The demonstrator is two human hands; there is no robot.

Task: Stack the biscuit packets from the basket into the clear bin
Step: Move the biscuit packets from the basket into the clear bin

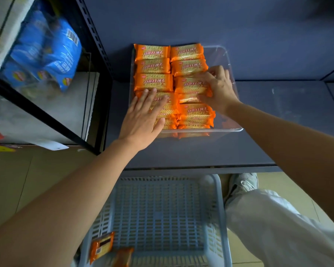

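Orange biscuit packets (152, 81) lie label-up in two columns inside the clear bin (229, 129), stacked more than one layer deep at the near end, where lower packets show through the front wall. The bin's right-hand strip beside the packets is bare plastic. The left grip (143, 116) is open: its palm and straight, spread fingers press flat on the nearest packets of the left column. The right grip (218, 89) is closed round the right end of the gripped packet (191, 85), midway along the right column, thumb at its near edge and fingers curled over its far edge. The bin stands on a dark blue tabletop (278, 112). Below the tabletop's near edge sits a pale blue slatted basket (219, 209), with two loose packets (101, 245) in its near-left corner, one showing a barcode. To the left stands a black metal rack (96, 45) holding blue snack bags (52, 47). At lower right are a light trouser leg (278, 228) and a pale shoe (243, 184) on the tan floor (27, 180)
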